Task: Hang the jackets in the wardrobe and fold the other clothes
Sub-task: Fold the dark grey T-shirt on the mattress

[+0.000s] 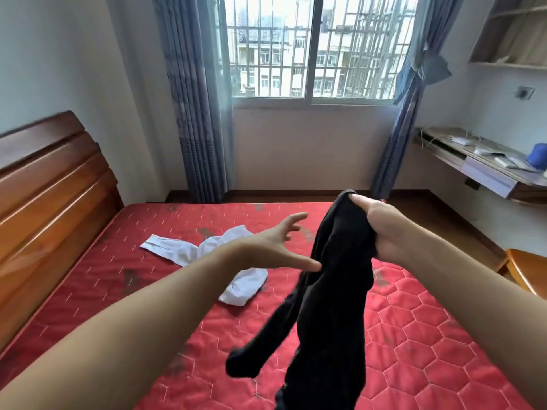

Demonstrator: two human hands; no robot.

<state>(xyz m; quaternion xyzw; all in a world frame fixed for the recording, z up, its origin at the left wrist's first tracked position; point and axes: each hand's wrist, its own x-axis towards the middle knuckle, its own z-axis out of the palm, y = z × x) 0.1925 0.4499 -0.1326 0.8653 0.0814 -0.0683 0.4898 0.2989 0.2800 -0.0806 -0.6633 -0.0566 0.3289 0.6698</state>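
1. Right hand point(384, 229) grips the bunched top of a black, soft-fabric garment point(331, 291), fingers curled round the cloth, thumb on the near side.
2. The garment hangs from that grip in the air above the bed, in front of the person. One sleeve point(260, 338) dangles off to the left, its end blurred. Bottom of the garment runs out of frame, so I cannot tell whether it touches the mattress.
3. Left hand point(275, 241) is spread wide, fingers apart and straight, holding nothing. Its thumb tip sits right at the left edge of the black cloth; contact or a hair short, cannot tell.
4. Hands are apart, with the black garment between them.
5. A white long-sleeved garment point(207, 255) lies crumpled on the red quilted mattress point(429, 335), mid-bed, one sleeve stretched toward the headboard side. Partly hidden behind the left forearm.
6. Brown wooden headboard point(50, 196) on the left.
7. Far wall: barred window point(310, 45) with blue-grey curtains point(195, 99) on both sides; the right one is tied back.
8. Wall-mounted wooden desk point(473, 170) on the right, carrying a blue rounded object point(538, 155) and some white items with cables, too small to identify.
9. Wooden shelf point(509, 34) above the desk.
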